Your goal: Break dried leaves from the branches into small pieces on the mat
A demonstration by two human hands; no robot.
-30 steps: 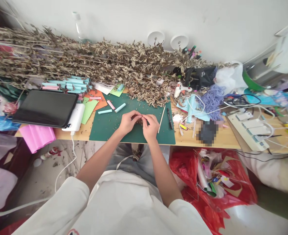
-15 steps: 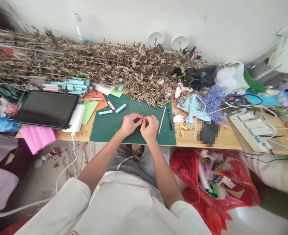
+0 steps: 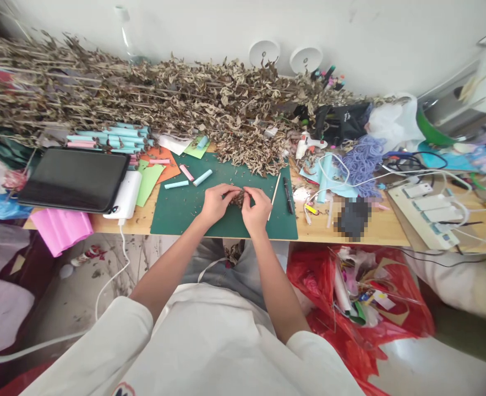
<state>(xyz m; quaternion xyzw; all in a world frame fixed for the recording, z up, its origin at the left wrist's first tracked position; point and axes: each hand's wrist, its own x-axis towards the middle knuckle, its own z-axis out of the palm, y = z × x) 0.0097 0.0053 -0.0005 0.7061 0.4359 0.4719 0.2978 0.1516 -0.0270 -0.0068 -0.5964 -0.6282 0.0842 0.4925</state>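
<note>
Over the green cutting mat (image 3: 176, 212), my left hand (image 3: 218, 203) and my right hand (image 3: 256, 210) face each other with bent fingers. A small brown clump of dried leaves (image 3: 237, 199) shows between them, and the thumbs and fingertips of both hands close round it. Part of the clump is hidden behind the fingers. Left of my hands lie short blue paper rolls (image 3: 203, 177) and a pink paper roll (image 3: 186, 172). A thin wooden stick (image 3: 274, 192) and a black pen (image 3: 288, 195) rest just right of my right hand.
Dried leafy stalks (image 3: 164, 93) run along the back of the table. A tablet (image 3: 75, 179) and a stack of paper rolls (image 3: 123, 137) lie left. To the right are a glue gun (image 3: 309, 144), purple yarn (image 3: 362, 165) and a power strip (image 3: 424, 217). A red bag (image 3: 317, 275) hangs below.
My hands have moved slightly apart, and the brown clump of dried leaves now shows between them. The whole view has shifted a little.
</note>
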